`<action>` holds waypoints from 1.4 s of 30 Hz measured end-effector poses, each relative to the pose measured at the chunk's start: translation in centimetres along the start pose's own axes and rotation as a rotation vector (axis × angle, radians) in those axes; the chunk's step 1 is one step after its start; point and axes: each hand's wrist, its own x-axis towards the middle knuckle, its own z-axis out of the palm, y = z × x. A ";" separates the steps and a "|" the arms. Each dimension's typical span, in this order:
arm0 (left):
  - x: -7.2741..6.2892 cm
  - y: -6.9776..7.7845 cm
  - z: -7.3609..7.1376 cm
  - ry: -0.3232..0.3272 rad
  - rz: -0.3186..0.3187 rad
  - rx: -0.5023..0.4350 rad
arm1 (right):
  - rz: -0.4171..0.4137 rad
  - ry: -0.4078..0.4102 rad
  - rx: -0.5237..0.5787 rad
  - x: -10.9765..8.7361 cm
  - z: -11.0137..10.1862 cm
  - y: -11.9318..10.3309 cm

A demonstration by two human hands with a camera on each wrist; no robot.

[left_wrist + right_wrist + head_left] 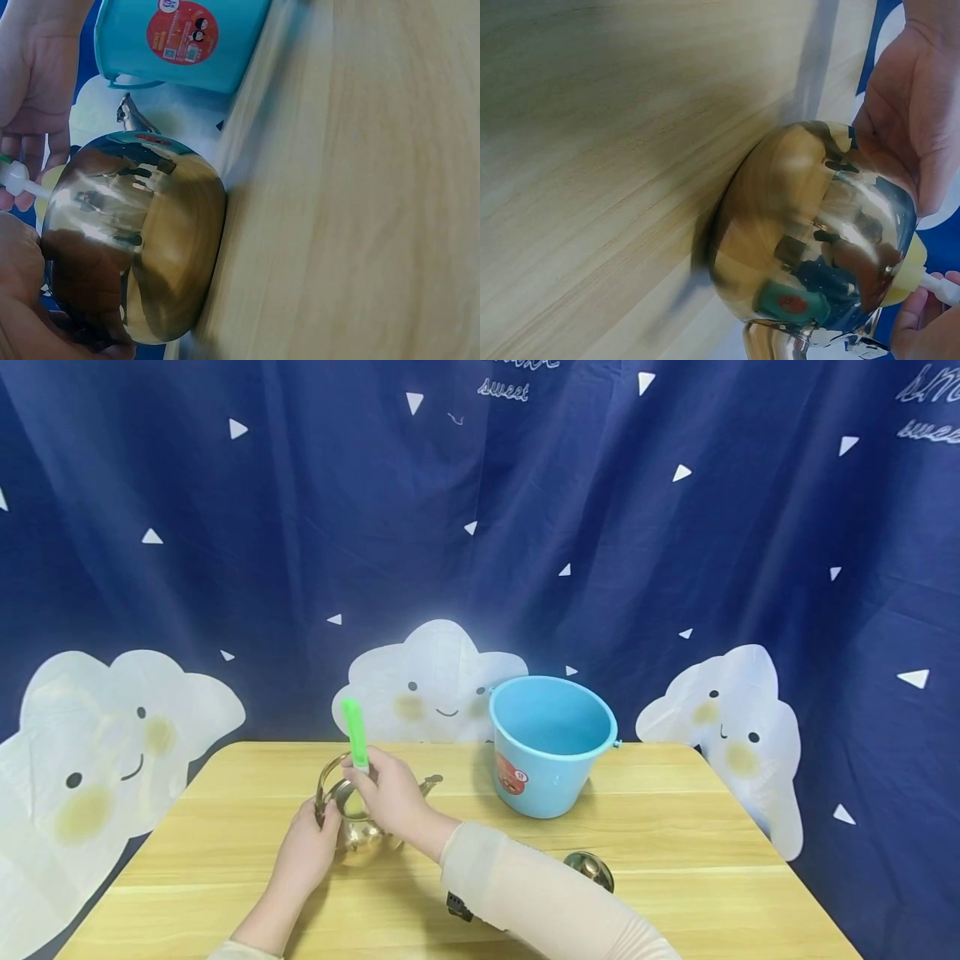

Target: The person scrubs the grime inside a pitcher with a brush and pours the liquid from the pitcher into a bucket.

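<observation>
A shiny gold metal teapot [362,837] stands upright and uncovered on the table, its spout [429,783] toward the right. My left hand [309,847] holds it at the left side, thumb by the rim, near the arched handle; some of those fingers are hidden. Above the opening, my right hand [393,793] grips a sponge brush with a bright green handle [355,731] and a white shaft [939,287]. Its yellow sponge head [907,274] is at the teapot's mouth in the right wrist view. How deep it reaches cannot be seen.
A light blue bucket [543,781] stands behind and right of the teapot. The round gold lid [590,869] lies on the wooden table [675,827], right of my right forearm. A dark blue curtain [420,527] with clouds hangs behind the table's far edge.
</observation>
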 end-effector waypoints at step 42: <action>0.1 0.0 0.1 0.011 -0.007 0.050 | 0.073 0.104 0.098 0.3 0.3 0.5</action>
